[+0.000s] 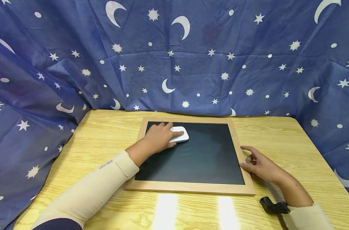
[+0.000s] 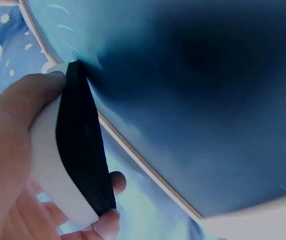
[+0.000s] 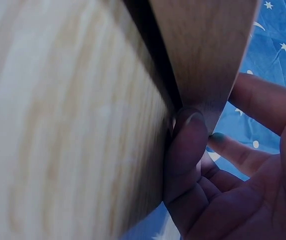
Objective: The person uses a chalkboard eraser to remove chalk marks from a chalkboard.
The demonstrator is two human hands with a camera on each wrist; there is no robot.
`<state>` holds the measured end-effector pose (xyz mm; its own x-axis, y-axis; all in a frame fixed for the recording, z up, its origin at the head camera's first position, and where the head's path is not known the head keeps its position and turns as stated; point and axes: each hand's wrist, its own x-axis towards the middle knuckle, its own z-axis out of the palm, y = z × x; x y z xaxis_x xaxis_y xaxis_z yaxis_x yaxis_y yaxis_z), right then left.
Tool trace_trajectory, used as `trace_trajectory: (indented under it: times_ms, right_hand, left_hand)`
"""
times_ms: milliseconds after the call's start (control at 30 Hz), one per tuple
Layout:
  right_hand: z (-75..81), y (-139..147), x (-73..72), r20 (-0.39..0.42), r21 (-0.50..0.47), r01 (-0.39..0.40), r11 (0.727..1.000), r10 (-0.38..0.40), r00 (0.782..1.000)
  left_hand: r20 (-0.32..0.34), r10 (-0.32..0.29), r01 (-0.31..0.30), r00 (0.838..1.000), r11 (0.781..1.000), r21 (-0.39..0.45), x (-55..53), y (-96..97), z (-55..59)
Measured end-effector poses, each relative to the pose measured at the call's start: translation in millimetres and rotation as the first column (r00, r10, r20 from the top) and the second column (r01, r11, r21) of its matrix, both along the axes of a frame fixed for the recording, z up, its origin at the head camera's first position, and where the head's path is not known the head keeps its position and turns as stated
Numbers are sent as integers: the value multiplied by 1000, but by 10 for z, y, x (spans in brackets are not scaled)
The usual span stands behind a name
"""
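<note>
A small chalkboard (image 1: 203, 163) in a wooden frame (image 1: 188, 187) lies flat on the table. My left hand (image 1: 160, 137) grips a white board eraser (image 1: 179, 134) with a black pad (image 2: 83, 140), over the upper left part of the board. In the left wrist view, thumb and fingertips clasp the eraser's two ends. Just below it in the head view, faint blue-green chalk strokes (image 1: 185, 152) mark the black surface. At the board's right edge, my right hand (image 1: 261, 166) holds the frame, thumb and forefinger on the wood and the other fingers curled at its side.
The yellow wood-grain table (image 1: 114, 127) extends around the board. A blue cloth (image 1: 197, 64) with moons and stars hangs behind and at both sides. A black strap piece (image 1: 273, 206) sits by my right wrist. Two bright reflections show near the front.
</note>
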<state>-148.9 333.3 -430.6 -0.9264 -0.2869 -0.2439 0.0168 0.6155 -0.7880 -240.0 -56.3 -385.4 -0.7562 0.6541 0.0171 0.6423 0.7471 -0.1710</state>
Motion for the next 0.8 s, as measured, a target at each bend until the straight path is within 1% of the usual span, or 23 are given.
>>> trace_trajectory:
  times_ms: [167, 300, 400, 467, 567, 700, 800]
  right_hand:
    - [4, 12, 4, 9, 1, 4, 1000, -4, 1000]
    - [-1, 14, 12, -6, 3, 4, 1000, -4, 1000]
    - [-4, 14, 14, -12, 1, 0, 1000, 0, 1000]
    - [-2, 11, 15, -13, 0, -3, 1000, 2, 1000]
    - [8, 0, 17, -12, 1, -7, 1000, 7, 1000]
    - [32, -19, 21, -10, 7, -10, 1000, 10, 1000]
    - [33, -31, 17, -9, 7, -10, 1000, 10, 1000]
  left_hand:
    - [-2, 31, -31, 1000, 999, 45, 54, -321, -14]
    - [-11, 47, -46, 999, 996, 80, 116, -545, -24]
    - [9, 63, -64, 998, 993, 96, 169, -674, -6]
    - [30, 69, -71, 997, 991, 111, 191, -739, 4]
    - [47, 56, -62, 997, 988, 139, 195, -805, -1]
    - [26, 25, -29, 999, 986, 166, 175, -845, -13]
    - [23, 8, -12, 1000, 985, 169, 155, -849, -4]
